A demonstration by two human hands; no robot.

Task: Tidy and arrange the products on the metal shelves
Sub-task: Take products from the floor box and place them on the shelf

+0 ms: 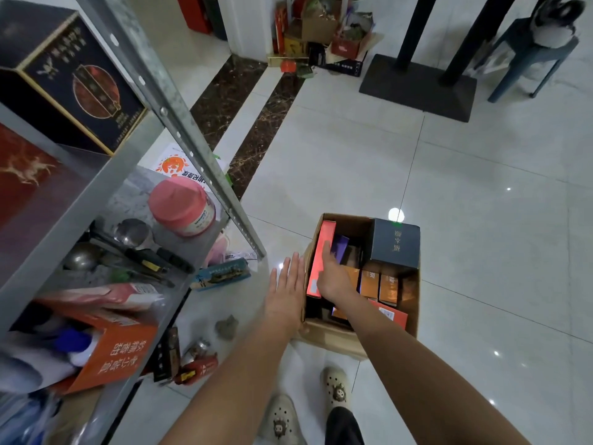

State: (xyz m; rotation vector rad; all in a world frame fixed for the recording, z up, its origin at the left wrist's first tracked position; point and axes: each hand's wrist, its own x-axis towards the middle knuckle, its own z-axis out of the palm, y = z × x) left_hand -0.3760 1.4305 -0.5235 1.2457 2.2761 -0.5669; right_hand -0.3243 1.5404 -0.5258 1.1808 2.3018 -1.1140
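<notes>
Left hand (285, 284), flat, is bracing the carton (333, 338); right hand (333, 274) on red box (318, 258), grip unclear; I'm planning a straight lift.

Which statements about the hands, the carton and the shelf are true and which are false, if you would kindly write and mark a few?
1. The cardboard carton stands on the tiled floor. True.
2. The left hand is inside the carton. False: it lies flat against the carton's outer wall.
3. The right hand reaches into the carton, at the red box. True.
4. The pink-lidded jar stands in the carton. False: it stands on the metal shelf.
5. The dark box with gold characters sits in the carton. True.
</notes>
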